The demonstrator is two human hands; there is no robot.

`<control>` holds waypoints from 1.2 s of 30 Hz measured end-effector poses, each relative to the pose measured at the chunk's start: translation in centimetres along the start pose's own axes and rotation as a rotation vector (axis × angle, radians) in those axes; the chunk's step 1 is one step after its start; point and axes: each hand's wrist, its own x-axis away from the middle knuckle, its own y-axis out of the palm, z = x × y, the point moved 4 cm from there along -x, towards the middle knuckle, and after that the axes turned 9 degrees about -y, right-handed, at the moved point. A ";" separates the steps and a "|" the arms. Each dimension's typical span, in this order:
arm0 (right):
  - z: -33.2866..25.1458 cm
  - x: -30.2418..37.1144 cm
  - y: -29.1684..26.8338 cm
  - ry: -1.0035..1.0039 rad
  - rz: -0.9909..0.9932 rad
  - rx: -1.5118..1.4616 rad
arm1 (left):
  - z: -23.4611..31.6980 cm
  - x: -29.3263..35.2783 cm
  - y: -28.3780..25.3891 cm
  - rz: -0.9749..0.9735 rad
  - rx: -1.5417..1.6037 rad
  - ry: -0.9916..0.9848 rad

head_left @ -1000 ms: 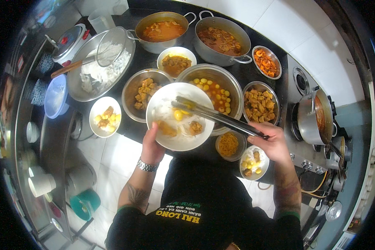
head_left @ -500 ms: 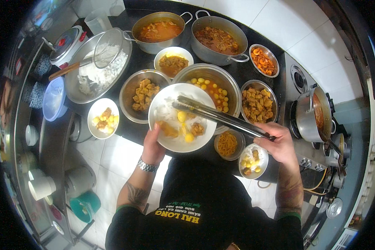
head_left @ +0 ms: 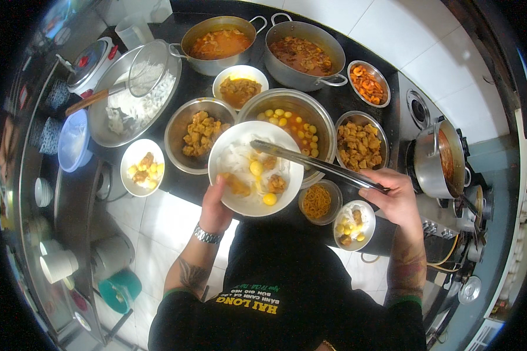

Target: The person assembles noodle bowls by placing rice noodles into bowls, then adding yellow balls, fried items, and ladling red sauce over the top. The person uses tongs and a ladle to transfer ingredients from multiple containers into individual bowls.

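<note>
A white bowl [head_left: 294,186] is tilted slightly in my left hand [head_left: 215,209], which grips its left rim, thumb on top. In it lie white noodles [head_left: 233,153], small yellow eggs [head_left: 256,169] and browned meat pieces [head_left: 276,184]. My right hand [head_left: 393,196] is closed round the handle end of long metal tongs [head_left: 328,167]. Their tips are over the bowl, just above a meat piece [head_left: 268,162]; whether they touch it I cannot tell. Behind the bowl, partly covered by it, stands a wide steel pot [head_left: 332,126] of small eggs in orange broth.
Meat fills a left steel bowl [head_left: 171,146] and a right one [head_left: 384,153]. Filled small bowls [head_left: 126,169] [head_left: 370,217] stand at both sides. Two stew pots [head_left: 187,58] [head_left: 275,64] are at the back. A strainer [head_left: 152,69] rests on a noodle basin [head_left: 99,126]. Another pot [head_left: 430,169] sits on the stove.
The tongs' tips have shifted slightly right over the bowl. A meat piece now shows beneath them, and the small eggs lie a little differently. My left hand still holds the bowl.
</note>
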 end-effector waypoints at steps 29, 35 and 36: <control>9.1 -5.0 8.3 -0.090 0.086 0.865 | 1.5 1.3 -4.3 0.240 0.097 0.169; 10.0 -4.3 6.7 -0.052 0.101 0.802 | 1.4 1.5 -4.4 0.232 0.066 0.166; 10.0 -4.1 6.4 -0.053 0.105 0.780 | 1.4 1.4 -4.5 0.235 0.073 0.171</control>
